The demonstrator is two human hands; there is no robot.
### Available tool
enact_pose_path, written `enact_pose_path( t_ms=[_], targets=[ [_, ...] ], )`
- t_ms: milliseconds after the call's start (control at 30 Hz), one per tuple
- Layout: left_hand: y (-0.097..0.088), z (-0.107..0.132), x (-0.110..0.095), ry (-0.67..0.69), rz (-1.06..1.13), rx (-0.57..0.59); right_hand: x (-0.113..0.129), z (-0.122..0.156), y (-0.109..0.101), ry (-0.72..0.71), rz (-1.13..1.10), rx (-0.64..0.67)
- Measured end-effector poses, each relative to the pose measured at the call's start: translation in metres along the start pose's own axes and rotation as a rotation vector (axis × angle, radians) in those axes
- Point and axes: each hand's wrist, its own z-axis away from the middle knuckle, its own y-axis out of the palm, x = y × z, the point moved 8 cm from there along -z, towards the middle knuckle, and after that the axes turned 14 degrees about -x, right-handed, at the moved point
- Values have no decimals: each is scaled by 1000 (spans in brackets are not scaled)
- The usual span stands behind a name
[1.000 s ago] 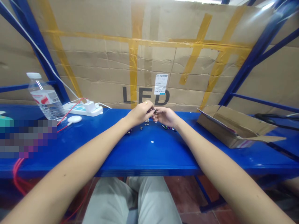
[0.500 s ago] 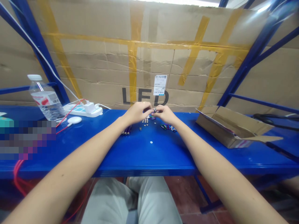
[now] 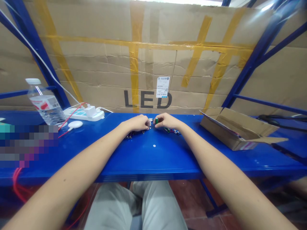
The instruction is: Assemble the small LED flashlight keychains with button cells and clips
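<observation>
Both my hands rest side by side at the back middle of the blue bench (image 3: 153, 159). My left hand (image 3: 137, 123) is curled knuckles-up over several small metal parts (image 3: 146, 129) lying on the bench. My right hand (image 3: 167, 120) pinches a small green cylindrical piece (image 3: 156, 121) between thumb and fingers. A few coloured small pieces (image 3: 170, 130) lie just right of that hand. What the left fingers hold, if anything, is hidden.
An open cardboard box (image 3: 237, 131) lies on the right. At the left stand a water bottle (image 3: 44, 103), a white power strip (image 3: 83, 112) with red cable, and a white puck (image 3: 75, 124). A tiny white dot (image 3: 154, 145) sits mid-bench. Taped cardboard marked LED forms the back wall.
Both hands have dropped from just above the bench down onto it. The right hand now shows a green piece where a small metal part was held between the hands before.
</observation>
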Motion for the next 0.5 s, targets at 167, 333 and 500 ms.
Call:
enact_pose_path(
  t_ms=[167, 333, 500],
  targets=[
    [-1, -1, 2, -38, 48, -2, 1, 4, 6, 47, 13, 72],
    [-1, -1, 5, -80, 84, 10, 1, 4, 7, 52, -11, 71],
    [-2, -1, 6, -77, 81, 1, -1, 3, 7, 44, -49, 68]
  ],
)
